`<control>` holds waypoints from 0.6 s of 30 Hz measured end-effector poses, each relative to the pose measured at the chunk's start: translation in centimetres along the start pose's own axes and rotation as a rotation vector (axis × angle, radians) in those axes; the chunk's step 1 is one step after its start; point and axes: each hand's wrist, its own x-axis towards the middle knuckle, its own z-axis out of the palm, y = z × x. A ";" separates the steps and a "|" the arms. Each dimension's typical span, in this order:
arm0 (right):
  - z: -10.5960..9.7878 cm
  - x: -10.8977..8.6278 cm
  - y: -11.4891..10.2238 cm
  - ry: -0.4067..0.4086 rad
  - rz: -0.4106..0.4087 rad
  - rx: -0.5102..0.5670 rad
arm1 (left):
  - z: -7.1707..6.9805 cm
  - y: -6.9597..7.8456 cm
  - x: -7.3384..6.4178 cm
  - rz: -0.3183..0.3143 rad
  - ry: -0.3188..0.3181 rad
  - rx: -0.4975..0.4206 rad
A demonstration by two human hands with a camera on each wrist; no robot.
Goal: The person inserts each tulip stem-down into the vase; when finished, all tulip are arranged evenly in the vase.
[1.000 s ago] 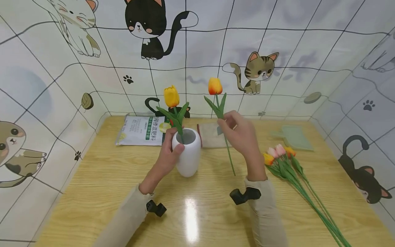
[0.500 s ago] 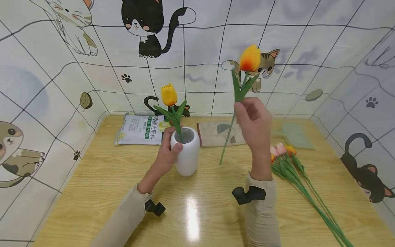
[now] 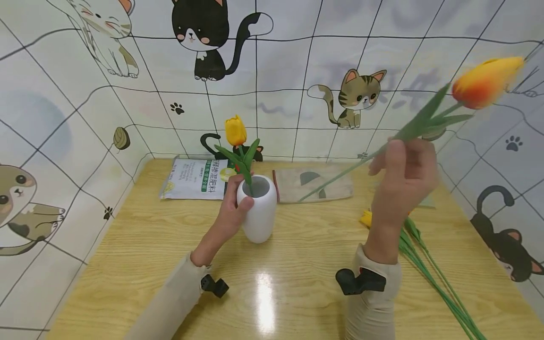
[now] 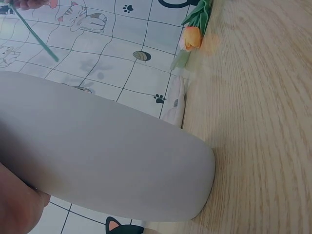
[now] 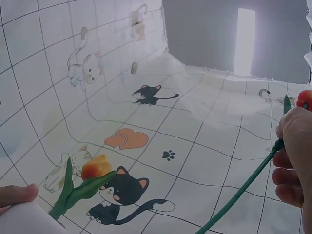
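My left hand [image 3: 231, 210] grips a white vase [image 3: 260, 217] by its left side, the thumb near the rim. The vase stands upright on the table, and a yellow tulip [image 3: 235, 131] with green leaves rises from its mouth. To the right, my right hand [image 3: 405, 174] pinches an orange-yellow tulip [image 3: 484, 85] just under its leaves. That tulip is raised above the table and tilted, bloom to the upper right, stem end pointing down left. In the left wrist view the vase wall [image 4: 112, 156] fills the middle. The right wrist view shows the held green stem [image 5: 239, 195].
More tulips [image 3: 437, 274] lie on the right of the wooden table [image 3: 170, 236], their blooms partly hidden behind my right hand. At the back are a white printed packet [image 3: 191, 179] and a beige cloth-like piece [image 3: 293, 184]. A cat-patterned backdrop [image 3: 280, 61] surrounds the table.
My right hand has moved right with the orange-yellow tulip, which has risen and now leans strongly to the right. The left hand and the vase have stayed in place.
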 end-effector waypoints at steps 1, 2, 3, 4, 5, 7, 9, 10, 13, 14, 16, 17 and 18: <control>0.0 0.1 -0.2 0.044 0.000 -0.012 | 0.0 0.0 0.0 0.001 0.002 0.001; -0.1 0.2 -0.3 0.084 -0.001 -0.027 | 0.0 0.0 0.0 0.002 0.005 0.003; -0.2 0.3 -0.4 0.119 0.000 -0.038 | 0.0 0.0 0.0 0.001 0.007 0.004; -0.2 0.4 -0.5 0.151 0.004 -0.035 | 0.0 0.0 0.0 0.001 0.008 0.004; -0.3 0.5 -0.6 0.179 0.004 -0.024 | 0.0 0.0 0.0 0.002 0.008 0.006; -0.2 0.6 -0.7 0.213 -0.003 -0.002 | 0.0 0.0 0.0 0.004 0.006 0.005; 0.0 0.6 -0.7 0.228 -0.014 0.016 | -0.1 0.0 0.0 0.003 0.004 0.004; 0.2 0.5 -0.8 0.229 -0.016 0.026 | -0.1 0.0 0.0 0.004 0.003 0.005; 1.2 0.1 -1.6 0.225 -0.023 0.031 | -0.1 -0.1 0.0 0.008 0.002 0.010; 1.5 -0.1 -1.9 0.230 -0.019 0.039 | -0.1 -0.1 0.0 0.009 0.002 0.010; 2.1 -0.4 -2.2 0.237 -0.008 0.056 | -0.1 -0.1 0.1 0.012 0.002 0.014; 2.2 -0.5 -2.1 0.237 -0.006 0.064 | -0.1 -0.1 0.0 0.012 0.002 0.016; 2.0 -0.6 -1.9 0.232 -0.002 0.072 | -0.2 -0.2 0.0 0.012 0.001 0.017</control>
